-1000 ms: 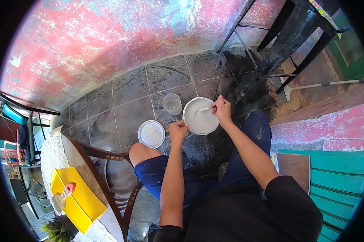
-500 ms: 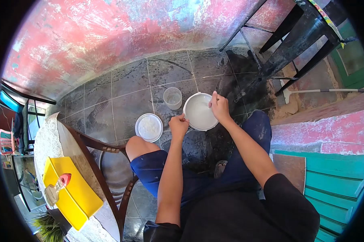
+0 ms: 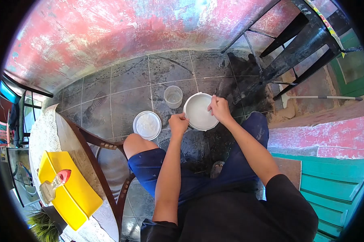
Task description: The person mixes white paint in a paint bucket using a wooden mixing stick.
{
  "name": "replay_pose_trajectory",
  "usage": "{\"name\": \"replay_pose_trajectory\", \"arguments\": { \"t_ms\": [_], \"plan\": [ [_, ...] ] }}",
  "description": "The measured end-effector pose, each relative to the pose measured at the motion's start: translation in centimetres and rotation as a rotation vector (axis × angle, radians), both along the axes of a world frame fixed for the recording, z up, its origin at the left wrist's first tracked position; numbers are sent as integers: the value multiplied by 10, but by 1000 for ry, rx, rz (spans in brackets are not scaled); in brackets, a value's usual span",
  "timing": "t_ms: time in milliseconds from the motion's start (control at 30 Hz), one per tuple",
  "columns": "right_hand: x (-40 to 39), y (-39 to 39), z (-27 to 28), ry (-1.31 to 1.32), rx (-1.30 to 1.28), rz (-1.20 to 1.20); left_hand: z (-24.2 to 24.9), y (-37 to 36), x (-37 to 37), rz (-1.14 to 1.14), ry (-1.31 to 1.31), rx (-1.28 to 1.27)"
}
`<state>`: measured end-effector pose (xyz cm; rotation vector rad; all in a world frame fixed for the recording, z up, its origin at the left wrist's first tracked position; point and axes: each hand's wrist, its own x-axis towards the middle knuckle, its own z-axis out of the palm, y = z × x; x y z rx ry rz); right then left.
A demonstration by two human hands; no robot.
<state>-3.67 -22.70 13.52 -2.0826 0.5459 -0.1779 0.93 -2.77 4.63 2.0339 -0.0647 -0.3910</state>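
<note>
A white bucket [image 3: 198, 111] of pale liquid stands on the dark tiled floor in front of my knees. My left hand [image 3: 178, 122] grips its near left rim. My right hand [image 3: 219, 109] is closed over the bucket's right side, fingers curled around a stirring tool that is hidden under the hand. Left of the bucket lies a round white lid or dish [image 3: 147, 125]. A small clear plastic cup [image 3: 173, 97] stands just behind, between the two.
A black metal stand [image 3: 287, 48] rises at the right rear, with a white-handled tool [image 3: 323, 97] lying beside it. At the left a wooden chair [image 3: 105, 145] and a table holding a yellow tray [image 3: 69, 189] crowd my knee. A red wall backs the floor.
One second ago a white stirrer showed in the liquid; my right hand now covers it. Otherwise only the view has shifted a little.
</note>
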Motion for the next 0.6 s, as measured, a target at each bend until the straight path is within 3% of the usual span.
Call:
{"name": "replay_pose_trajectory", "arguments": {
  "t_ms": [67,200,267,300,367,400,467,600],
  "plan": [
    [-8,4,0,130,315,70,0,0,-3,-11,35,-17],
    [-2,0,14,196,248,223,-2,0,-1,10,17,-45],
    [6,-6,26,311,-18,471,0,-1,-1,16,-30,-25],
    [11,-7,34,316,-22,474,5,-1,-1,-24,-30,27],
    [19,-2,57,708,-387,726,6,-2,0,-59,-30,75],
    [18,-2,48,710,-390,729,7,-3,0,-63,-82,102],
    [16,-1,27,563,-960,1018,16,-4,-2,-61,-135,127],
    [10,20,26,756,-1134,1013,29,-3,-5,2,-63,95]
  ]
}}
